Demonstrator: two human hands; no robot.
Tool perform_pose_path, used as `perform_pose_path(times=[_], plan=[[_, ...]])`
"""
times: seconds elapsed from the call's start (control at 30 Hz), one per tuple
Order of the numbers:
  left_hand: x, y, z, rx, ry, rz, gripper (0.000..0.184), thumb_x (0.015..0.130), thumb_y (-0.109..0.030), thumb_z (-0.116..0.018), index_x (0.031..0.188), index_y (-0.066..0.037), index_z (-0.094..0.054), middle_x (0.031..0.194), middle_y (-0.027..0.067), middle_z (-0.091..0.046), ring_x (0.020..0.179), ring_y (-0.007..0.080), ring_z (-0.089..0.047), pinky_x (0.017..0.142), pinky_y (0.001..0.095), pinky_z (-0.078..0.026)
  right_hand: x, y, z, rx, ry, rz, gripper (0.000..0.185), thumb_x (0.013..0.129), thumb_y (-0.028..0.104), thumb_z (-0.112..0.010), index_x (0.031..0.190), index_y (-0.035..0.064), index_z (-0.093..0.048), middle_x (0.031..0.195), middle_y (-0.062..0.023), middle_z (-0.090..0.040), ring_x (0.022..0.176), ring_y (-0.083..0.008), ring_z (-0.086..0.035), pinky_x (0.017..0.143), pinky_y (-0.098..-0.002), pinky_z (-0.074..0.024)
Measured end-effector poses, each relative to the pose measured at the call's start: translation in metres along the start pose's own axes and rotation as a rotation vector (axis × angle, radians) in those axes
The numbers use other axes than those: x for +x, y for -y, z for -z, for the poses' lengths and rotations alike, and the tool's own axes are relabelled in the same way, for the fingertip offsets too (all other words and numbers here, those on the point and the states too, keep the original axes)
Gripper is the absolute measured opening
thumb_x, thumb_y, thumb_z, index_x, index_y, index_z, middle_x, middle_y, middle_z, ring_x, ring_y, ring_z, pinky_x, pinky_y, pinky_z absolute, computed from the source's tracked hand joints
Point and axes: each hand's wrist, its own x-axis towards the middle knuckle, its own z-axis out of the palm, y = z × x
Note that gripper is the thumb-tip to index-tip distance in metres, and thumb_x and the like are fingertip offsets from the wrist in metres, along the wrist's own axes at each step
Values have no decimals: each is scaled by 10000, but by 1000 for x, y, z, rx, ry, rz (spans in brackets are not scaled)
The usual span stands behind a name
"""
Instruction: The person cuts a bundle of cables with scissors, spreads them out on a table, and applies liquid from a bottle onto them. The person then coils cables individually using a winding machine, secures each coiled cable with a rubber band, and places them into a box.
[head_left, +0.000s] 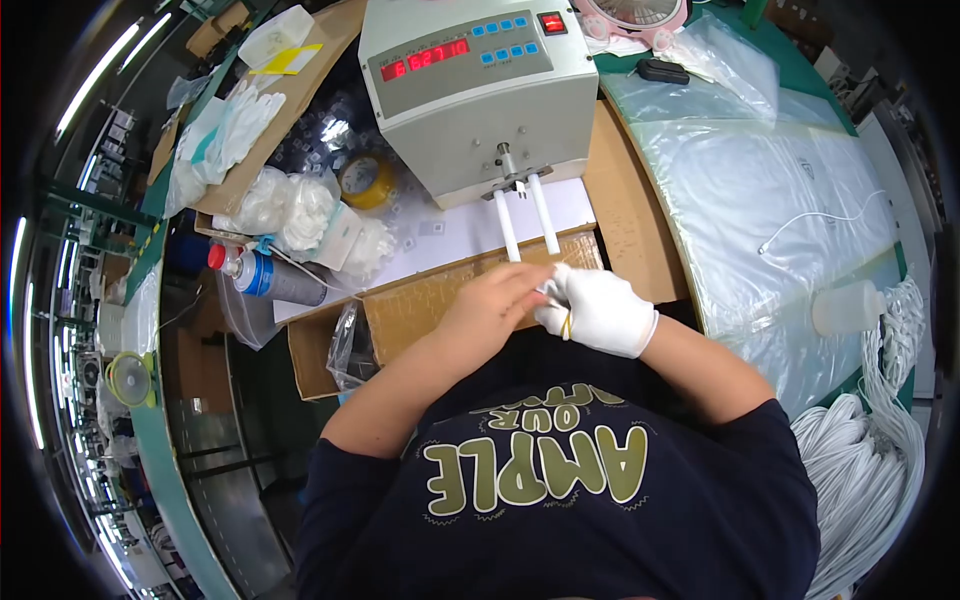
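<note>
My bare left hand (494, 308) and my right hand (600, 312), in a white glove with a yellow band, meet in front of my chest. Their fingers are bent together, and something small and whitish between them is too hidden to make out. Just beyond the hands, two white rods (508, 226) stick out from the front of a grey machine (490, 120) with a red number display and blue buttons. Below the rods is a taped cardboard box (430, 315).
Bundled white cables (860, 470) lie at the right, near a white bottle (845, 308) and plastic bags (770, 210) with a thin white cable on top. At the left are a blue bottle (270, 277), a tape roll (366, 182) and white gloves (225, 130).
</note>
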Motion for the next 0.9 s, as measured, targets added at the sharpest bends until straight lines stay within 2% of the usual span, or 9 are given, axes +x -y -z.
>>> perform_pose_path(times=[0.03, 0.23, 0.4, 0.5, 0.6, 0.63, 0.73, 0.83, 0.9], plan=[[-3, 2, -3, 21, -85, 10, 298, 864, -110, -658, 1158, -62, -645, 1085, 120, -655, 906, 271, -653, 811, 321, -522, -1, 2, -2, -7, -145, 44, 304, 845, 325, -625, 926, 37, -567, 828, -193, -646, 787, -364, -646, 709, -440, -510], [-15, 11, -17, -166, -57, 187, 275, 885, -108, -636, 1153, -45, -641, 1090, 148, -653, 978, 277, -645, 816, 318, -521, 5, -12, -14, -145, -23, 78, 257, 845, 299, -641, 903, 59, -571, 803, -166, -650, 763, -359, -644, 682, -432, -509], [-17, 3, -15, 74, -195, -50, 294, 849, -76, -670, 1134, -22, -626, 1069, 153, -651, 945, 300, -652, 798, 339, -531, 8, -5, -8, -166, -161, 180, 287, 828, 333, -672, 885, 64, -586, 768, -161, -646, 755, -358, -645, 665, -435, -506], [-21, 2, -14, 124, -143, -171, 310, 826, -90, -693, 1118, -16, -617, 1052, 146, -641, 927, 320, -638, 783, 369, -527, 9, -15, 1, -54, 116, 133, 287, 805, 344, -688, 905, 85, -614, 765, -156, -652, 754, -367, -640, 659, -445, -503], [-21, 3, -17, 184, -120, -216, 304, 824, -104, -697, 1102, -15, -616, 1041, 147, -634, 904, 335, -629, 773, 379, -524, 10, -18, -11, -8, 170, 167, 261, 805, 332, -677, 886, 92, -614, 759, -156, -655, 747, -373, -638, 655, -448, -507], [-23, 3, -17, 207, -116, -217, 298, 826, -107, -695, 1098, -15, -616, 1038, 149, -633, 895, 339, -628, 771, 378, -524, 9, -12, -10, -162, 117, 178, 239, 824, 315, -651, 864, 82, -617, 727, -149, -651, 708, -360, -647, 630, -442, -509], [-27, 11, -20, 74, -88, -15, 272, 868, -114, -666, 1111, -5, -610, 1035, 135, -640, 895, 269, -646, 769, 352, -526, 7, 2, -14, -414, 85, 31, 283, 838, 341, -639, 921, 71, -631, 705, -140, -647, 669, -329, -655, 611, -425, -512], [-25, 22, -26, -618, -160, 470, 233, 939, -121, -593, 1135, 5, -589, 1046, 99, -642, 924, 175, -636, 794, 322, -523, 1, 14, -2, -305, -232, 226, 259, 866, 300, -617, 961, 60, -593, 705, -130, -653, 613, -307, -644, 551, -403, -507], [-24, 13, -28, -873, -112, 474, 223, 969, -119, -545, 1150, 8, -573, 1054, 81, -635, 949, 140, -616, 831, 308, -514, -4, 17, 2, -236, -302, 269, 242, 904, 239, -583, 1050, 47, -579, 754, -134, -672, 596, -296, -636, 533, -374, -508]])
